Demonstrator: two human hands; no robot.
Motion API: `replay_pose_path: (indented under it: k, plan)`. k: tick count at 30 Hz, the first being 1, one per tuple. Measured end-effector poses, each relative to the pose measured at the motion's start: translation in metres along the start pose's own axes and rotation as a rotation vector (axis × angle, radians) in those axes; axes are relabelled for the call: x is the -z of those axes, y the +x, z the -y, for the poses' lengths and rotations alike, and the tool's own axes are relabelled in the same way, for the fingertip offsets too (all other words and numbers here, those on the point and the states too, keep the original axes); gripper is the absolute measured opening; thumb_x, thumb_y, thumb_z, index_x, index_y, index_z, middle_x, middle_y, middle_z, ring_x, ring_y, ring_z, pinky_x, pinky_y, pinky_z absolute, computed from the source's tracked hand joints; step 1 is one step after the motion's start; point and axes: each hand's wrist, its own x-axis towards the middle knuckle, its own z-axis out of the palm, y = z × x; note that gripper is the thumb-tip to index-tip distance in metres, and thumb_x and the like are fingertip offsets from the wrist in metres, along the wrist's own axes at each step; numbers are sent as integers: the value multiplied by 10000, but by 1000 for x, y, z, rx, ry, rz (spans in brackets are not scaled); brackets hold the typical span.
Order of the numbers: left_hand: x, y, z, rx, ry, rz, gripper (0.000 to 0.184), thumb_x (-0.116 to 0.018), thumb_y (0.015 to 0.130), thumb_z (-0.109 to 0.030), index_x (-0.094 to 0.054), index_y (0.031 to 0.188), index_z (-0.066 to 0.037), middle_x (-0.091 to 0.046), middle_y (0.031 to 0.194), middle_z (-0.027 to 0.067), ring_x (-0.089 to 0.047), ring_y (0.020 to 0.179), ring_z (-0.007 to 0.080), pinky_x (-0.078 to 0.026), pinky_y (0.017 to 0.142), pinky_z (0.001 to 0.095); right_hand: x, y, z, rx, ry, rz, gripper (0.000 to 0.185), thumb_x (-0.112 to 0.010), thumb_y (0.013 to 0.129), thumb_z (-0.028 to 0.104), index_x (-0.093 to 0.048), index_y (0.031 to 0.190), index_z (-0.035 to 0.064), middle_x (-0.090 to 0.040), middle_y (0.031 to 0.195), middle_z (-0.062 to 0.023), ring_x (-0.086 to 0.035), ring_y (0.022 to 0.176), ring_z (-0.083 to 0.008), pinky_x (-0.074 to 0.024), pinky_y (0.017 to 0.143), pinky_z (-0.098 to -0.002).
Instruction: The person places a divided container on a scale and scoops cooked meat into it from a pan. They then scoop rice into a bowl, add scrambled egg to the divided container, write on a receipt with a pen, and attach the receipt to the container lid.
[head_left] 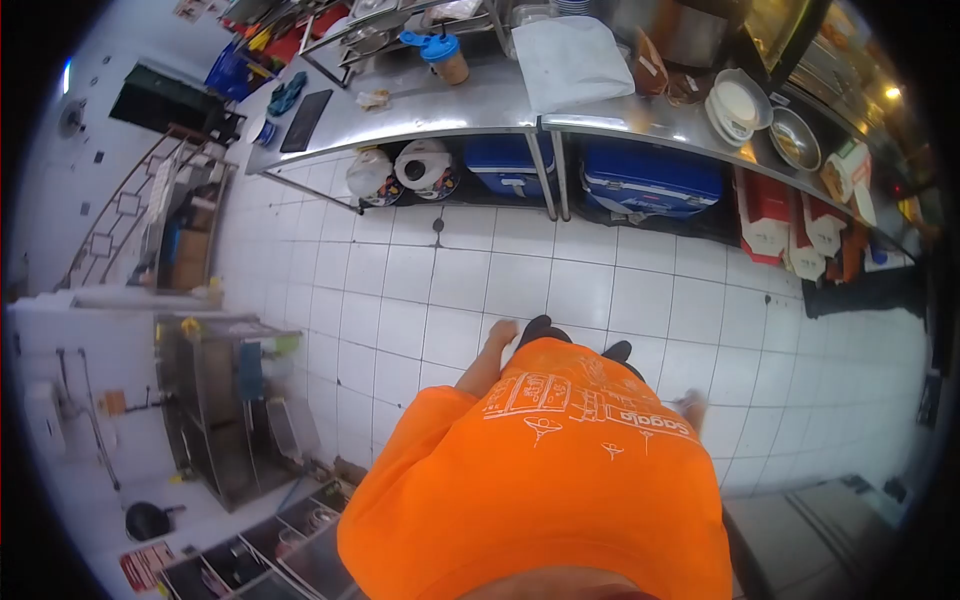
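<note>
Step now: standing, facing counter [425, 118], hands low. L hand [503, 332] approx. half open, nothing visible in it; R hand [691, 406] blurred, can't tell. Big blue cooler [652, 180] under counter; reaching it prob. needs step fwd.

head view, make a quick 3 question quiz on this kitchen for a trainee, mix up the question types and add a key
1. Multiple choice. What colour is the lid of the cup on the metal counter?
a) red
b) blue
c) green

2. True or false. Two blue coolers sit under the metal counter.

3. Fill the gap. The left hand and right hand hang, one on each side, by the person's ____ shirt.

Key
1. b
2. True
3. orange
</note>
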Motion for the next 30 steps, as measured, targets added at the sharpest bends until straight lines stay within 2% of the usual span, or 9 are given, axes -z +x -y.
replay_pose_path:
  k: [2,4,5,6,13,17,21,27,30]
  plan:
    - [-51,-55,64,107,-174,-49,338,-526,913,-363,-658,939,-52,-671,858,194,-675,777,305,-524,677,419,41,41,106,330,-117,8,429,-501,958,275,-550,1288,5,-524,1303,-151,-625,999,-252,-543,811,-370]
    - [-108,-107,52,210,108,-76,221,-513,884,-155,-667,1000,-46,-696,963,191,-690,828,322,-548,735,456,37,-18,249,548,-52,91,461,-504,962,387,-590,1243,32,-653,1067,-98,-632,863,-185,-511,752,-299]
    - [-119,-145,54,334,-116,-52,227,-513,887,-163,-664,1009,-47,-694,970,190,-688,836,320,-547,740,454,15,-114,328,712,-98,76,438,-540,943,464,-651,845,51,-625,721,-30,-569,666,-72,-453,607,-240]
    - [-125,-181,52,458,-329,-48,232,-512,890,-171,-662,1018,-49,-693,977,188,-686,844,318,-545,744,453,9,-161,374,812,-218,97,424,-530,953,434,-667,845,49,-630,731,-27,-576,666,-95,-457,631,-252]
    - [-161,-318,51,851,-785,-100,276,-509,911,-228,-644,1084,-59,-683,1027,179,-674,902,304,-537,775,443,-59,-387,456,1999,52,979,429,-600,888,427,-581,637,80,-518,601,-24,-506,545,-172,-488,818,-472]
    - [-164,-320,43,866,-812,-70,305,-507,924,-260,-634,1121,-65,-678,1055,174,-666,934,295,-532,792,437,-69,-427,430,2051,570,1001,475,-703,783,528,-572,771,72,-485,740,-21,-476,692,-196,-458,856,-467]
    - [-135,-274,34,779,-756,-27,335,-505,936,-292,-623,1158,-71,-673,1083,169,-659,967,287,-527,810,431,-81,-412,411,2008,1032,1147,431,-670,880,388,-562,1187,105,-534,1210,-69,-473,1176,-234,-355,1068,-409]
    - [-75,-130,-36,396,-583,-38,383,-502,955,-341,-608,1214,-80,-664,1125,161,-648,1016,275,-519,836,422,-6,-396,422,2108,658,565,391,-703,832,451,-617,822,70,-538,767,-22,-518,677,-177,-464,834,-457]
    - [-49,-41,-114,79,-515,-66,408,-501,964,-365,-600,1242,-84,-660,1147,157,-642,1040,268,-516,849,418,47,-362,432,2013,-58,377,315,-533,916,235,-604,692,26,-531,555,-20,-519,515,-135,-506,803,-437]
